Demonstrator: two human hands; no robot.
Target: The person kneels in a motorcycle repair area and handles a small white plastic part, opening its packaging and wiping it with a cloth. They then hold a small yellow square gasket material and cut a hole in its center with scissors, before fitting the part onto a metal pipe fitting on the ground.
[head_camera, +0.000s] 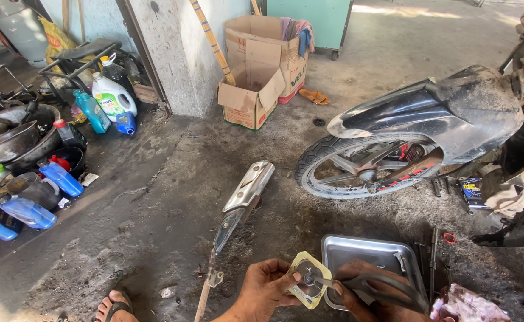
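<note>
Crouching beside the metal tray (357,250), the left hand (265,287) has its grip pinched on a yellowish gasket (307,279) just left of that tray. The right hand (366,298), half cut off by the frame's bottom edge, has its grip clasped around dark scissors (372,285) whose blades meet the gasket over the tray's front rim.

We see two open brown cardboard boxes (256,89) against the grey pillar at the top middle of the floor, the nearer one with green and red print. Along the floor's left edge stand a white jug (113,96) with a green label, a teal bottle (91,111) and blue bottles (61,177).
</note>
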